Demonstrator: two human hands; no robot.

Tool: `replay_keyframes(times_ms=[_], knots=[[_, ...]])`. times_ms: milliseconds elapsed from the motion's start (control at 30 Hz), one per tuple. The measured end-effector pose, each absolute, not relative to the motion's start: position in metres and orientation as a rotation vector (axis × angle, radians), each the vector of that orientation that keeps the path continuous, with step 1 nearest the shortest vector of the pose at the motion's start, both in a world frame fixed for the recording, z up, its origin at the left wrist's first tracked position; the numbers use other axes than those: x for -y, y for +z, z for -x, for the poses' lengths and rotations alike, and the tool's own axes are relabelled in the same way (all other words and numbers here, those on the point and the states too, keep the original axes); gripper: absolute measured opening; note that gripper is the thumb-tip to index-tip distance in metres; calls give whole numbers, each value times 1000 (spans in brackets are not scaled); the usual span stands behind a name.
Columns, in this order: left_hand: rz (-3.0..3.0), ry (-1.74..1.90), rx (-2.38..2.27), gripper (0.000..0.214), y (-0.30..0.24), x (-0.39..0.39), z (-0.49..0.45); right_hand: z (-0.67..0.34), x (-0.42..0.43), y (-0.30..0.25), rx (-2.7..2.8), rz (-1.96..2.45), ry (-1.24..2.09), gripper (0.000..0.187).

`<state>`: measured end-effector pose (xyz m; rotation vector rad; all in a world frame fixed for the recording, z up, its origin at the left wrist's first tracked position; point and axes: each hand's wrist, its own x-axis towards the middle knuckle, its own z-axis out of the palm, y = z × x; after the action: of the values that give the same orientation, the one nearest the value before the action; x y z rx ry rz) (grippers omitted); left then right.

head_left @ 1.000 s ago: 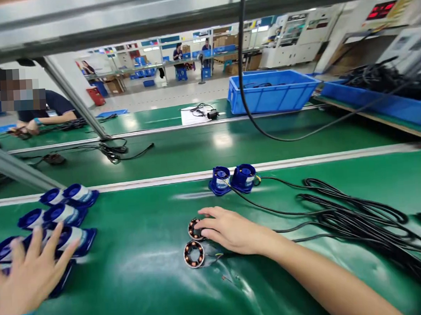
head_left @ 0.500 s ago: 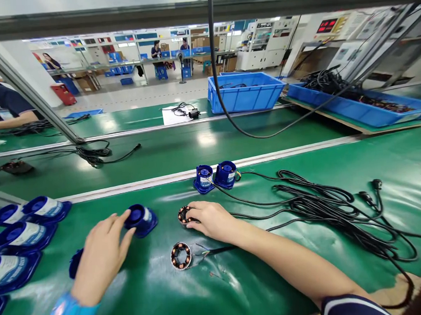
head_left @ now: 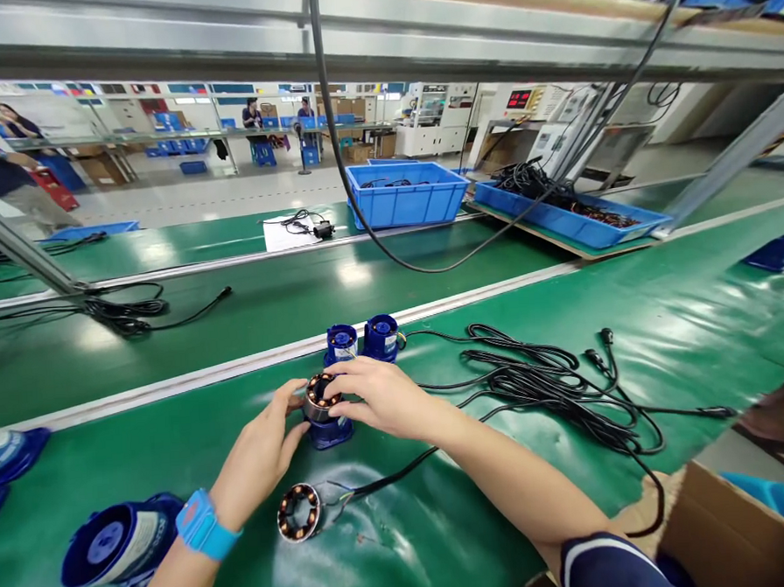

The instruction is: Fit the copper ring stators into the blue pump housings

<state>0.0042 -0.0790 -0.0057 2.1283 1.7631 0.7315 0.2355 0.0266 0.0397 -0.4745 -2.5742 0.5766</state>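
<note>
A stator ring (head_left: 317, 409) with copper windings sits at the mouth of a blue motor housing (head_left: 332, 435); how deep it is cannot be made out. My right hand (head_left: 388, 397) pinches the ring from the right. From the left, the thumb and fingers of my left hand (head_left: 259, 449), with a blue wristband, close round the housing and the ring's edge. Nearer me lies a second stator ring (head_left: 299, 513), with thin wires joined to a black cable (head_left: 398, 475). Just behind my hands stand two blue housings with labels, one of them the right-hand housing (head_left: 381, 336).
Coiled black cables (head_left: 555, 390) spread over the green bench at right. More blue housings, such as the near-left housing (head_left: 112, 545), stand at left. Behind are a blue bin (head_left: 406, 196) and a blue tray (head_left: 578, 218) of cables. A black cable (head_left: 338, 147) hangs in front.
The blue housing has come rightward with my left hand, to the stator ring in my right hand. The ring is now over the housing. The view has shifted to the right.
</note>
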Motion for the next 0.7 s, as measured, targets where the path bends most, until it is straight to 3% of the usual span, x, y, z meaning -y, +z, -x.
replay_keyframes(times_ms=[167,300,400,467,533,700], knots=[[-2093,711,-1752,56,-6,74,-3,-244,-33,52,2720,464,524,24],[-2165,629,-1853,68,8,85,1,-247,-15,59,2666,457,408,68],[-2379,370,-2102,88,21,120,35,-237,13,48,2683,340,535,58],[-2386,186,-2283,97,24,154,75,-225,32,32,2789,302,606,68],[-2220,67,-2374,88,23,191,117,-211,47,14,2923,329,633,77],[-1981,244,-2237,60,16,238,153,-196,54,-2,2983,430,797,58]])
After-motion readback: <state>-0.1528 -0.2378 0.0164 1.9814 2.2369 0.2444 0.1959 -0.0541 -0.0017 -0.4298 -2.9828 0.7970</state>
